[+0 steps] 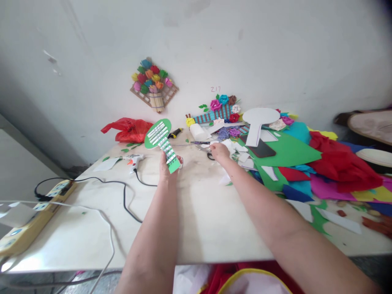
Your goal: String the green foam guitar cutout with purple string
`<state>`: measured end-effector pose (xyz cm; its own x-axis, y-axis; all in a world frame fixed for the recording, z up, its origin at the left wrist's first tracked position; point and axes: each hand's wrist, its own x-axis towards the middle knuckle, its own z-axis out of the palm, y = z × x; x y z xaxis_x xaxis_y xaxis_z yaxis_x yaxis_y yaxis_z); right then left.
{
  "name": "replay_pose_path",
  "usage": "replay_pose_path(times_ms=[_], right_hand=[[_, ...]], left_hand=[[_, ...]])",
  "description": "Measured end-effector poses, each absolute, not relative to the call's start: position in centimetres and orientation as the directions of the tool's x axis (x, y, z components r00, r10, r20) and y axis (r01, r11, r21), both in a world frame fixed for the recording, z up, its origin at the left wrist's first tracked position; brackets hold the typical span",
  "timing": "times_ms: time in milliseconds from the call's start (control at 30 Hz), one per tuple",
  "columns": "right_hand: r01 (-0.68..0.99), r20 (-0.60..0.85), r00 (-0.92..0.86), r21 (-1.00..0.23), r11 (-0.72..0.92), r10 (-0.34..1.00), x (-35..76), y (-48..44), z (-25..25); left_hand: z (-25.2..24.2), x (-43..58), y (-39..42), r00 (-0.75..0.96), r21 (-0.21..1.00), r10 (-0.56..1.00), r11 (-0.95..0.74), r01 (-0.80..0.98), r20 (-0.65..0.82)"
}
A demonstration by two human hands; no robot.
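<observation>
Fingers of the left hand pinch the handle of the green paddle, raised at frame centre above the surface. The right hand rests among white scraps by the scissors; I cannot tell its grip. Squeezing could buckle the paddle, loosening its strips.

Green paper paddle with white strips; red plastic bag; white cutout.
</observation>
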<state>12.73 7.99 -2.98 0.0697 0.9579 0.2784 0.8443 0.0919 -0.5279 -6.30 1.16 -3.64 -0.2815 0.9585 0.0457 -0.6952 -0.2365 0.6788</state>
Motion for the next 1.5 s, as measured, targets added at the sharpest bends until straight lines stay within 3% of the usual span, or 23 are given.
replay_pose_path(times_ms=[267, 500, 600, 700, 867, 933, 1033, 1133, 1233, 1300, 1400, 1500], right_hand=[[0.874, 0.331, -0.166, -0.387, 0.295, 0.929, 10.8, 6.5, -2.3], [0.807, 0.687, -0.037, -0.408, 0.427, 0.726, 11.4, 4.7, 1.6], [0.755, 0.763, 0.011, -0.430, 0.494, 0.647, 11.6, 4.7, 2.0], [0.693, 0.702, -0.002, -0.512, 0.508, 0.712, 11.3, 5.7, 0.6], [0.589, 0.473, -0.098, -0.682, 0.434, 0.876, 10.2, 7.3, -3.4], [0.637, 0.421, -0.178, -0.639, 0.430, 0.889, 10.0, 7.1, -4.3], [0.751, 0.359, -0.322, -0.466, 0.467, 0.876, 10.1, 6.4, -4.6], [0.807, 0.319, -0.334, -0.389, 0.444, 0.887, 10.3, 6.1, -4.0], [0.791, 0.365, -0.232, -0.468, 0.393, 0.902, 10.5, 6.4, -3.4], [0.698, 0.357, -0.165, -0.616, 0.364, 0.919, 10.5, 6.7, -3.0], [0.368, 0.237, -0.168, -0.886, 0.284, 0.957, 10.2, 6.6, -2.5], [0.044, 0.127, -0.290, -0.988, 0.146, 0.948, 9.8, 6.1, -2.1]], left_hand=[[-5.2, -6.1, 2.1, -0.182, 0.806, 0.976, -0.205, -0.556, 0.122], [-5.4, -6.2, 2.2, -0.182, 0.829, 0.964, -0.259, -0.497, 0.192], [-5.4, -6.1, 2.2, -0.180, 0.815, 0.964, -0.263, -0.516, 0.197], [-5.4, -6.0, 2.2, -0.175, 0.809, 0.969, -0.243, -0.536, 0.175], [-5.2, -5.8, 2.0, -0.175, 0.822, 0.975, -0.212, -0.528, 0.140], [-5.1, -5.7, 1.9, -0.181, 0.827, 0.978, -0.189, -0.530, 0.108], [-5.0, -5.5, 1.8, -0.169, 0.829, 0.984, -0.140, -0.542, 0.055], [-5.0, -5.3, 1.8, -0.148, 0.839, 0.988, -0.109, -0.533, 0.035], [-5.0, -5.1, 1.6, -0.102, 0.856, 0.994, -0.074, -0.512, 0.025], [-5.0, -4.9, 1.5, -0.050, 0.865, 0.999, -0.035, -0.500, 0.011], [-4.9, -4.7, 1.4, 0.025, 0.877, 1.000, 0.028, -0.480, -0.019], [-4.8, -4.6, 1.3, 0.087, 0.897, 0.996, 0.050, -0.439, -0.013]])
